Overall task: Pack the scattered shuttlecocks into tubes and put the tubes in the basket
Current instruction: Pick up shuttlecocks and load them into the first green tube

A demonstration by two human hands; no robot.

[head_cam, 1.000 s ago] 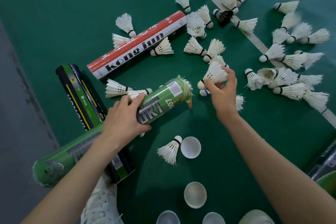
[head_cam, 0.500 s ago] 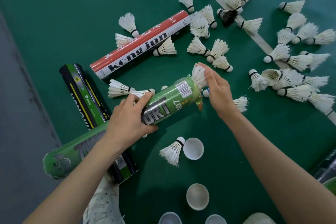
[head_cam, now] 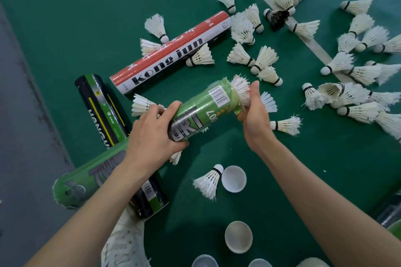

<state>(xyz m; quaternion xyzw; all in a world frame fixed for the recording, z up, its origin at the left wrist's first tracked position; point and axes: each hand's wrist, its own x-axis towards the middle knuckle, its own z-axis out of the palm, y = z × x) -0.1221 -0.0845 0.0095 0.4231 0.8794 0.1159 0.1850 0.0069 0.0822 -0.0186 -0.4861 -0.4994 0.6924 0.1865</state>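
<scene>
My left hand (head_cam: 152,134) grips a long green tube (head_cam: 201,108) around its middle, holding it slanted above the green floor. A white shuttlecock (head_cam: 239,89) sticks feathers-out from the tube's open upper end, and my right hand (head_cam: 253,115) presses against it with fingers around the tube mouth. Many white shuttlecocks lie scattered to the right (head_cam: 347,97) and beyond the tube (head_cam: 260,60). One lies near me (head_cam: 208,182), another just right of my right hand (head_cam: 286,124).
A red and white tube (head_cam: 171,52) lies beyond my hands. A black and green tube (head_cam: 104,106) lies at left under the held tube. Several white caps (head_cam: 234,178) (head_cam: 238,236) rest on the floor near me. A white shoe (head_cam: 125,243) shows at the bottom.
My right hand picked a shuttlecock off the floor, carried it left to the tube's mouth and pushed it partly in. The left hand kept holding the tube.
</scene>
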